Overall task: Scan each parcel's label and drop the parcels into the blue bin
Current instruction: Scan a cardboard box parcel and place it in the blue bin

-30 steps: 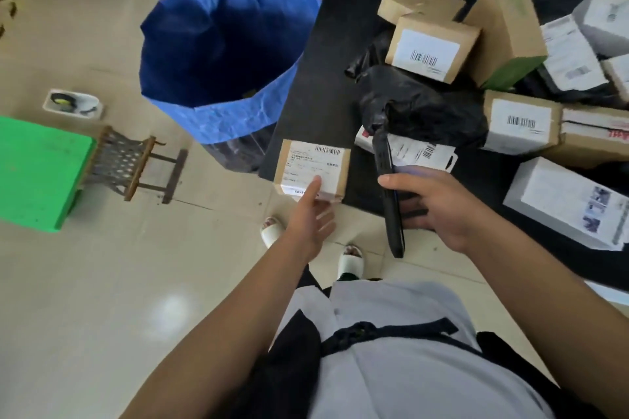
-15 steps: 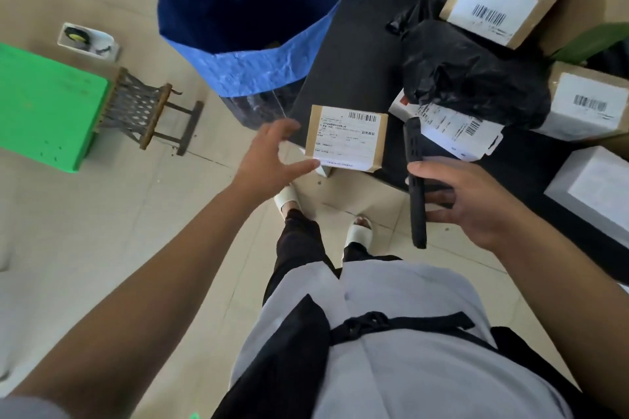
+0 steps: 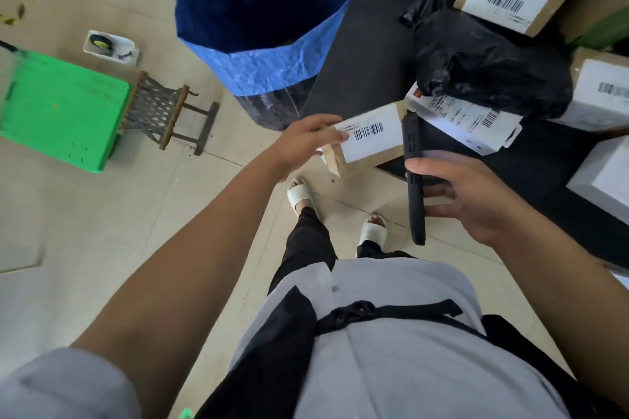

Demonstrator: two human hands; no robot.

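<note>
Now: left hand (image 3: 306,143) grasps small cardboard parcel (image 3: 366,141) at the table (image 3: 367,54) near corner | right hand (image 3: 469,194) grips black scanner (image 3: 413,173) beside label | parcel seems light, stiff; hold by edges | blue bin (image 3: 269,58) nearby.

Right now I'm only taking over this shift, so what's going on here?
A person is scanning parcels at a black table. The left hand grips a small cardboard box by its left end at the table's near edge, barcode label up. The right hand holds a black scanner just right of the box. The blue bin stands open on the floor left of the table. More parcels and a black bag wait on the table.
</note>
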